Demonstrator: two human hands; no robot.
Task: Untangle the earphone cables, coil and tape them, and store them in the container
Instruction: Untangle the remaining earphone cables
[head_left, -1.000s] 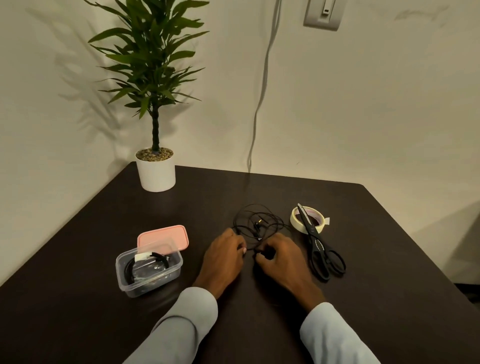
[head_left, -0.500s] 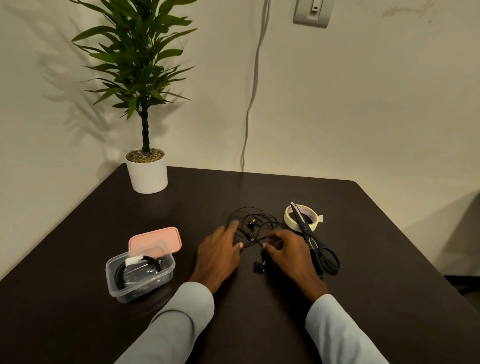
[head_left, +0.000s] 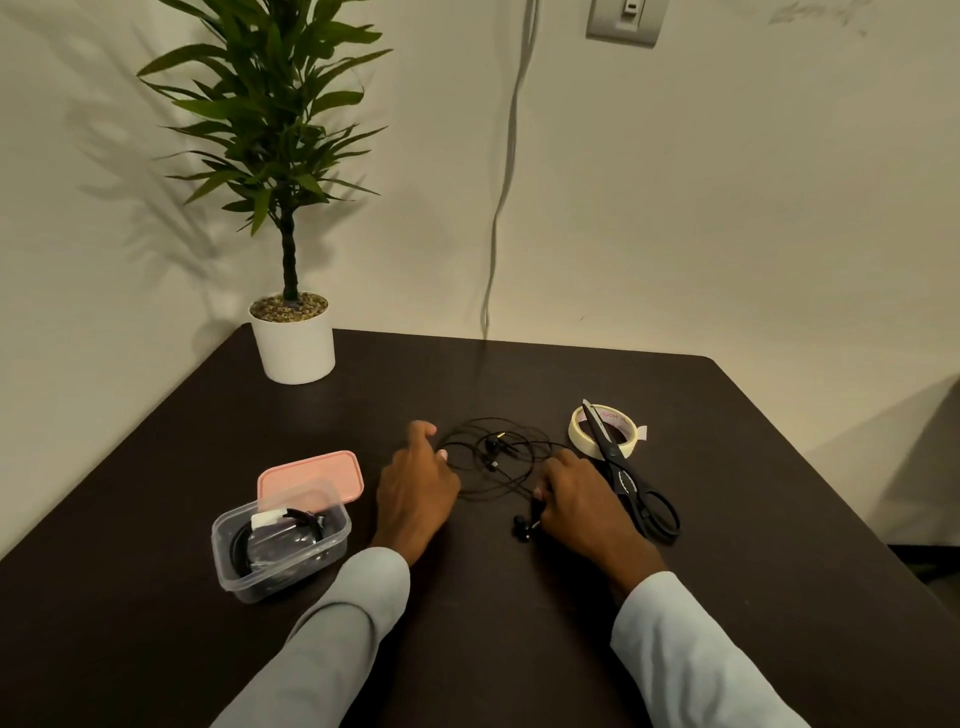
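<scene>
Now that the hands have drawn apart, the left hand spreads its fingers while the right hand pinches the earphone cable, loosening the tangle.

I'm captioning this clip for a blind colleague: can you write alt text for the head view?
Two hands, the left hand and right hand, work at a tangled black earphone cable on a dark table. A clear container sits left; tape roll and scissors right.

Left hand: rests beside tangled earphone cables
Right hand: pinches the cable
Container: on bench, holds coiled cable
</scene>
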